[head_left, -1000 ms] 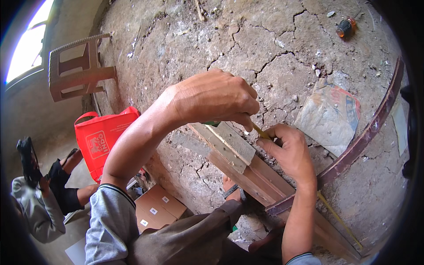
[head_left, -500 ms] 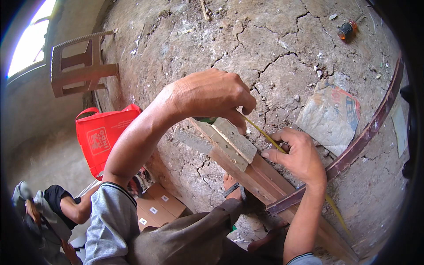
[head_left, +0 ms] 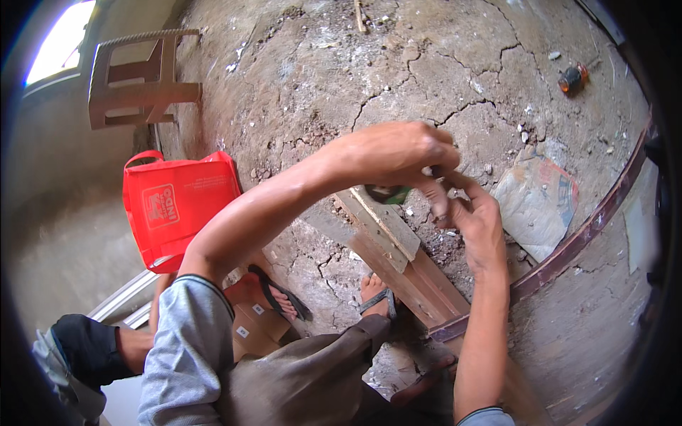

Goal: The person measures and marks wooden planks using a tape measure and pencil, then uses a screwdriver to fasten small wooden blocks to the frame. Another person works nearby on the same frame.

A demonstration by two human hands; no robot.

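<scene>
My left hand [head_left: 415, 160] reaches across from the left, its fingers curled and its thumb pointing down. My right hand [head_left: 480, 224] meets it, fingers bent in a pinch close to the left thumb. What lies between the fingertips, if anything, is too blurred and covered to name. Below the hands a brown wooden beam [head_left: 408, 284] slants down to the right. A rough grey-tan slab [head_left: 380, 231] lies along its upper end. Something green and dark [head_left: 389, 194] shows partly beneath my left wrist.
A long dark-red strip [head_left: 568, 238] crosses the beam. A torn paper sack [head_left: 536, 192] and an orange-and-black handled tool [head_left: 572, 78] lie on cracked ground [head_left: 320, 85]. Leftward are a red bag [head_left: 181, 202], a brown plastic stool [head_left: 145, 89], a carton [head_left: 259, 330] and another person's foot [head_left: 280, 298].
My left hand has moved right, so both hands now come together. The yellow measuring tape stretched between them is out of sight. The other person's sandalled foot has appeared by the carton.
</scene>
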